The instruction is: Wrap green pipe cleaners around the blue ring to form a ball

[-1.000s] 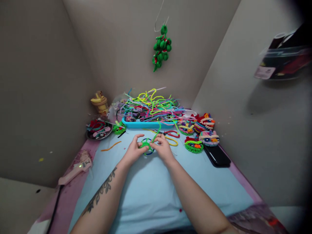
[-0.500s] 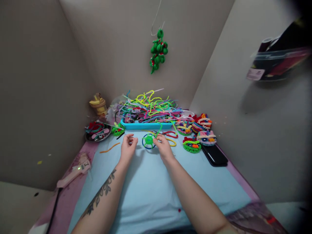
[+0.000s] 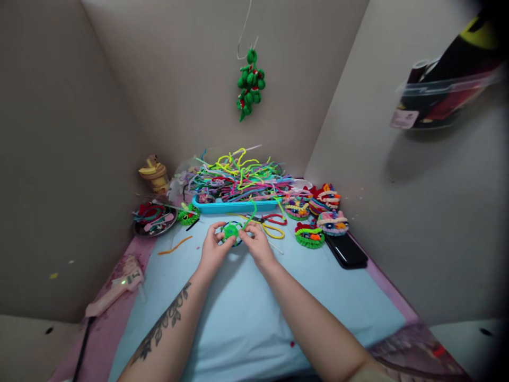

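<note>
Pinching a round, fuzzy green-and-blue piece (image 3: 231, 230) just below frame centre, left hand (image 3: 213, 248) and right hand (image 3: 259, 245) grip opposite edges; fuzzy green strand (image 3: 253, 213) curves up beside right hand. Beyond, smooth blue plastic tray (image 3: 238, 206) heaped with fuzzy multicolour stems (image 3: 240, 180). Plump ribbed rounds (image 3: 310, 243) sit right of centre.

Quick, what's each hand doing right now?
Left hand: closed, holding the green-and-blue round piece.
Right hand: closed, holding the same piece by its right side.
</note>
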Tool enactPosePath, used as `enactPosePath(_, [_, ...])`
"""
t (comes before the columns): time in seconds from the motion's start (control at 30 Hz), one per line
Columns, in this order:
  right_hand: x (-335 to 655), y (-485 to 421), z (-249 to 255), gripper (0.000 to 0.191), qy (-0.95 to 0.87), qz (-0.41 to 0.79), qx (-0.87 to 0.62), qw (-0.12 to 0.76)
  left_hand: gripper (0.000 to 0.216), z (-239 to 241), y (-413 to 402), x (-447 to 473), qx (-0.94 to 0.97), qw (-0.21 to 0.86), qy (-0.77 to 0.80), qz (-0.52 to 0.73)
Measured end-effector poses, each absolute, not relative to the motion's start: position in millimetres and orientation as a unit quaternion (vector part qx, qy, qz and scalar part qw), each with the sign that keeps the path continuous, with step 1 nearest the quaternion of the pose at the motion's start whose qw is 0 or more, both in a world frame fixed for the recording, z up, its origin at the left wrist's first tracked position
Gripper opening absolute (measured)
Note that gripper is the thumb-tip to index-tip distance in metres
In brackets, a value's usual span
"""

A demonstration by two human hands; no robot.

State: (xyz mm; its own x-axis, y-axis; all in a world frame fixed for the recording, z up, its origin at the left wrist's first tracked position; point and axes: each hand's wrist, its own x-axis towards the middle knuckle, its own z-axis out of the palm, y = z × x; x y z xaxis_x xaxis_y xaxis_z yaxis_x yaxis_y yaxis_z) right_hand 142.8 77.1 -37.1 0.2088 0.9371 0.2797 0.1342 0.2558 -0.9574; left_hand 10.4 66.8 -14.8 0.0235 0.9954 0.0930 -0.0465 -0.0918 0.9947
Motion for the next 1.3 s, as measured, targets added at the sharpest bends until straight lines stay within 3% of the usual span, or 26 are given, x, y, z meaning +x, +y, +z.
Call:
enactPosePath(0.17, [163.4, 78.9, -27.4, 0.014, -0.52, 0.225, -0.541, 0.622, 0.052, -6.4, 68.8, 3.1, 0.485, 0.52, 0.461, 0.53])
enactPosePath(0.3, [179.4, 83.5, -26.6, 0.031, -0.566, 0.116, -0.548, 0.604, 0.056, 3.7, 65.4, -3.3, 0.499, 0.594, 0.413, 0.478])
enactPosePath(0.43, [185.2, 87.6, -31.7, 0.022, -0.601, 0.089, -0.532, 0.59, 0.057, 7.0, 60.9, -8.1, 0.521, 0.665, 0.338, 0.414])
enactPosePath(0.53, [187.1, 88.4, -33.7, 0.017, -0.598, 0.095, -0.531, 0.593, 0.059, 5.7, 62.0, -11.3, 0.502, 0.68, 0.311, 0.434])
enactPosePath(0.7, [186.9, 87.3, -29.4, 0.015, -0.568, 0.188, -0.509, 0.619, 0.053, 4.9, 70.1, -16.1, 0.466, 0.615, 0.394, 0.5])
enactPosePath(0.93, [173.3, 85.9, -24.8, 0.024, -0.412, 0.457, -0.418, 0.668, 0.052, 3.2, 71.9, -14.3, 0.467, 0.594, 0.453, 0.473])
enactPosePath(1.3, [155.0, 76.6, -21.9, 0.023, -0.421, 0.542, -0.43, 0.587, 0.053, 5.9, 68.2, -9.4, 0.487, 0.616, 0.429, 0.446])
